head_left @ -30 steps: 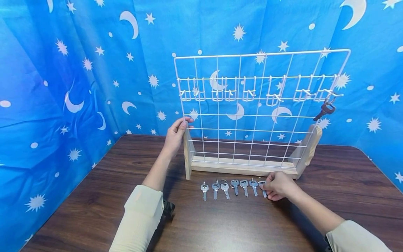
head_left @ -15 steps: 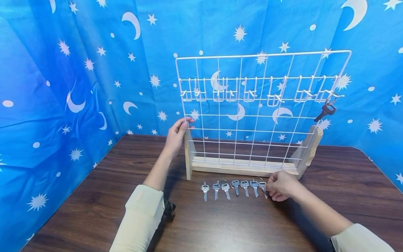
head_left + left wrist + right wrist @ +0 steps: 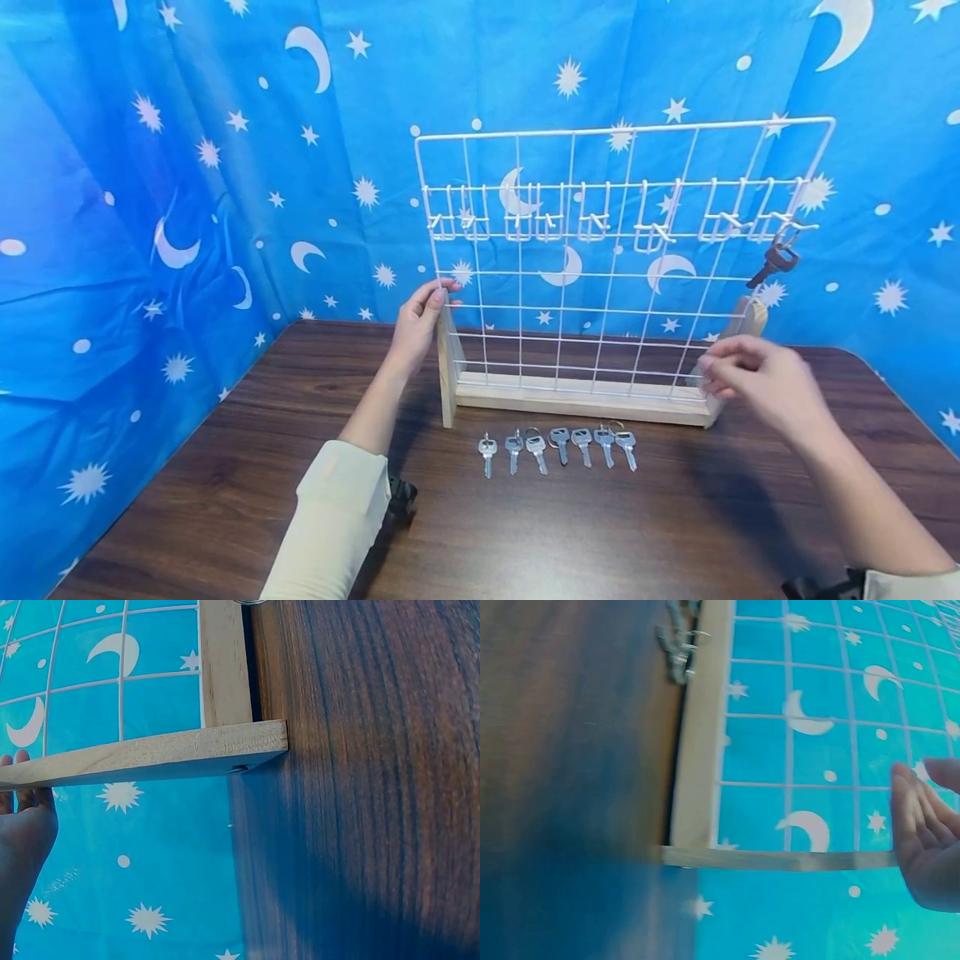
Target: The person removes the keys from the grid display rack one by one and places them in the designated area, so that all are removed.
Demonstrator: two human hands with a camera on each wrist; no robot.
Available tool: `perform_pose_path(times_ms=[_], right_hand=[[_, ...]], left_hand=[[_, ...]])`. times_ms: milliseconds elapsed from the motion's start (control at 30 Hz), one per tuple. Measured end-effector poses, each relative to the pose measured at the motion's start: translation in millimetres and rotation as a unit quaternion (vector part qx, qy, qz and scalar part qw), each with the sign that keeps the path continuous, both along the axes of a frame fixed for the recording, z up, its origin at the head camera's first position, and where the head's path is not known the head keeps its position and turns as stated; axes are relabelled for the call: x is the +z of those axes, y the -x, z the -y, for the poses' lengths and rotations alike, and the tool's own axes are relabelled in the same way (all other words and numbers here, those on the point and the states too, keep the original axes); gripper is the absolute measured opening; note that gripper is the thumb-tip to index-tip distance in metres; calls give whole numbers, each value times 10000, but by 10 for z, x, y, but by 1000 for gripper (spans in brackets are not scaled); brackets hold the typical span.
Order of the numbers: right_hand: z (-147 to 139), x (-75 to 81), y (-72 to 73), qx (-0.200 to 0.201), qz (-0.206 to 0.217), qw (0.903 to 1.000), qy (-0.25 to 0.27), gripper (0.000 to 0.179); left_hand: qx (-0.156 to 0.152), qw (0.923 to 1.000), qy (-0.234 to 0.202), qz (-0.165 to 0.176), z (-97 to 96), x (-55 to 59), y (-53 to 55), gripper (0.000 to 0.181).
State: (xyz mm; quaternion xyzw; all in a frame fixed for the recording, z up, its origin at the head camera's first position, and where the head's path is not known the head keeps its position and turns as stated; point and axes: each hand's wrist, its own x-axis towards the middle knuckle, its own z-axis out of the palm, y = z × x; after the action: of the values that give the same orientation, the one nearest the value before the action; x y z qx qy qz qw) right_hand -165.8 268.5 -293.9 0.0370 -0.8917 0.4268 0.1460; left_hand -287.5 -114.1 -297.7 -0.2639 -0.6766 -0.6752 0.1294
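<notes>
My left hand grips the left wooden upright of a white wire grid rack, thumb in front and fingers behind. In the left wrist view, the fingertips show past the wood's edge. My right hand is in the air before the rack's right upright, its fingers loosely bent with nothing between them. Several silver keys with rings lie in a row on the table in front of the rack's wooden base. One dark key hangs by its ring from the rightmost hook.
White wire hooks line the upper part of the grid. The rack stands on a dark wood-grain table. Behind it hangs a blue curtain with white moons and stars.
My right hand has let go of the rightmost silver key in the row and moved up and to the right. My left hand stays on the upright.
</notes>
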Motion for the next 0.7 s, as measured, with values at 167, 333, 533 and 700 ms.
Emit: perform_pose_path(times_ms=[167,333,533,700], right_hand=[[-14,166,-25,-1249,-1299,9800,839,10],[47,319,3,-1841,-1677,9571,1484,18],[55,436,52,-1592,-1713,9514,2005,32],[29,485,91,-394,-1938,9113,3612,36]], left_hand=[[-68,10000,-71,-2,20,-98,121,35],[-18,9999,-75,-145,33,-170,185,39],[-22,9999,-46,-117,36,-170,189,40],[-40,10000,1,54,42,-132,163,37]])
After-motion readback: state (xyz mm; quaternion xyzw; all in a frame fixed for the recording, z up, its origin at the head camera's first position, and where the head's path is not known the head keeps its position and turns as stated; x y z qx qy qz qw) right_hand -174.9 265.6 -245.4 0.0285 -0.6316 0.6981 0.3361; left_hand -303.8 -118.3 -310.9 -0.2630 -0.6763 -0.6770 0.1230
